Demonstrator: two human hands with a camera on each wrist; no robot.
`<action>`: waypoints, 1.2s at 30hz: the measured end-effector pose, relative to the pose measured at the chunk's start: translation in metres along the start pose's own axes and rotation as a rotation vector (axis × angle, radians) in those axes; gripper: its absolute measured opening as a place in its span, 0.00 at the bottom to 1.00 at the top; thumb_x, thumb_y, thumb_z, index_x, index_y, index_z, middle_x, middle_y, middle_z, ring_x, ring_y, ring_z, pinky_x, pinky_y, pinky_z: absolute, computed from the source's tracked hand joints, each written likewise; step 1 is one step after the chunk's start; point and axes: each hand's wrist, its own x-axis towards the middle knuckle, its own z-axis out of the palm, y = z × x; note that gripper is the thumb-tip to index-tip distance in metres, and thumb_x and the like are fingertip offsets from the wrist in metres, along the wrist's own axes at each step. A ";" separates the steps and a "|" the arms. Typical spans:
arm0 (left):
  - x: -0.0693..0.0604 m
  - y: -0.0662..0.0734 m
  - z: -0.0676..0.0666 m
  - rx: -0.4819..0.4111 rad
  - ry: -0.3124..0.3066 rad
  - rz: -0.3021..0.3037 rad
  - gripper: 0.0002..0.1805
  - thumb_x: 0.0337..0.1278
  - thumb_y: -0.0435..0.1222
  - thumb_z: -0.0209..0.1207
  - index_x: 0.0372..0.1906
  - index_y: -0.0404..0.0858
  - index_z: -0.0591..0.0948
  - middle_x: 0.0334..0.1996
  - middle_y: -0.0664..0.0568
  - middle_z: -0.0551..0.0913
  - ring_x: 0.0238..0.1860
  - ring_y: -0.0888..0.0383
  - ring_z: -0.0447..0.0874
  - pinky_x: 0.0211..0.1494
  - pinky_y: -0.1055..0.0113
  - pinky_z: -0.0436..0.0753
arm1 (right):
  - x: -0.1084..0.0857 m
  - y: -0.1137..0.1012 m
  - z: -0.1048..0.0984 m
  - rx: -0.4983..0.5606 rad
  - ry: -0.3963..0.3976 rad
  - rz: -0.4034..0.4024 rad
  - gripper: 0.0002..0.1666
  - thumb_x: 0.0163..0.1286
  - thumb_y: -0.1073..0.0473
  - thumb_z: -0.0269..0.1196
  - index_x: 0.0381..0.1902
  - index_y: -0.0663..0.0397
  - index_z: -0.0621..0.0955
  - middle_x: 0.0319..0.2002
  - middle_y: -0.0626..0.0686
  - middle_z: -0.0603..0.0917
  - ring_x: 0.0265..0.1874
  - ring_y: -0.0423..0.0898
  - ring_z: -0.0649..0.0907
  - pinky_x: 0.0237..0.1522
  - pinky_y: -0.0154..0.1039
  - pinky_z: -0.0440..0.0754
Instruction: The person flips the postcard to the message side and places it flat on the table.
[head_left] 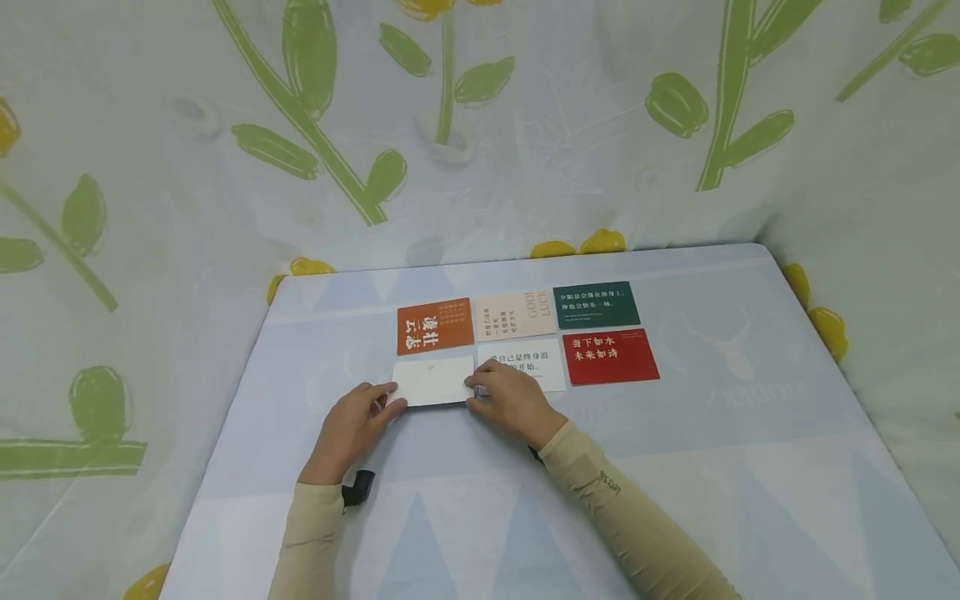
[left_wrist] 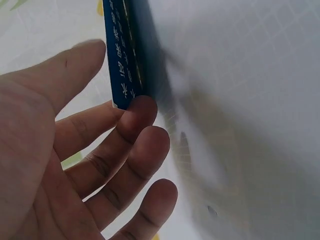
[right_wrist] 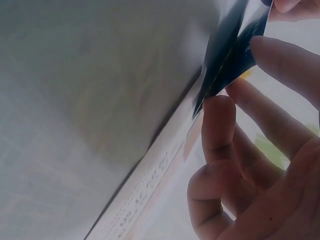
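Note:
Between both hands is a card, its white back facing up in the head view. Its dark blue underside with white lettering shows in the left wrist view. My left hand pinches the card's left end between thumb and fingers. At the opposite end, my right hand pinches the card's edge and partly covers a white card with dark lettering lying beside it. In the right wrist view the blue face is tilted above the table surface.
Behind the hands lie an orange card, a pale pink card and a dark green card. A red card lies right of the white one. The table has a pale patterned cloth; a leaf-printed curtain stands behind.

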 end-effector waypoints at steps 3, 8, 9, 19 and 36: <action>0.003 0.001 0.000 0.012 -0.014 -0.010 0.25 0.62 0.47 0.68 0.58 0.36 0.84 0.31 0.53 0.77 0.31 0.58 0.72 0.35 0.62 0.73 | 0.002 0.001 0.000 -0.019 0.014 -0.018 0.19 0.65 0.53 0.73 0.53 0.50 0.88 0.50 0.49 0.85 0.48 0.45 0.83 0.52 0.41 0.81; 0.006 0.002 0.001 0.031 -0.029 -0.027 0.26 0.61 0.47 0.70 0.58 0.36 0.84 0.31 0.53 0.77 0.31 0.58 0.72 0.34 0.63 0.73 | 0.006 0.002 0.000 -0.046 0.038 -0.050 0.19 0.64 0.54 0.74 0.52 0.51 0.88 0.49 0.50 0.85 0.46 0.45 0.84 0.50 0.41 0.82; 0.007 0.002 0.002 0.036 -0.029 -0.030 0.26 0.60 0.47 0.70 0.58 0.36 0.84 0.31 0.53 0.77 0.31 0.58 0.72 0.34 0.63 0.73 | 0.007 0.002 0.000 -0.048 0.040 -0.052 0.18 0.64 0.54 0.74 0.51 0.51 0.88 0.49 0.51 0.86 0.46 0.45 0.84 0.50 0.41 0.82; 0.013 0.002 0.001 0.071 -0.036 -0.030 0.27 0.60 0.48 0.70 0.59 0.36 0.84 0.29 0.53 0.76 0.31 0.57 0.73 0.34 0.62 0.73 | 0.012 -0.001 -0.001 -0.072 0.043 -0.046 0.18 0.63 0.55 0.75 0.51 0.51 0.89 0.49 0.51 0.86 0.46 0.47 0.84 0.50 0.42 0.82; 0.012 0.005 0.003 0.176 0.026 -0.018 0.28 0.57 0.49 0.72 0.57 0.37 0.85 0.29 0.52 0.80 0.26 0.57 0.73 0.34 0.56 0.78 | 0.014 -0.005 0.005 -0.128 0.023 -0.048 0.16 0.63 0.58 0.74 0.49 0.51 0.89 0.48 0.52 0.86 0.46 0.49 0.83 0.49 0.43 0.82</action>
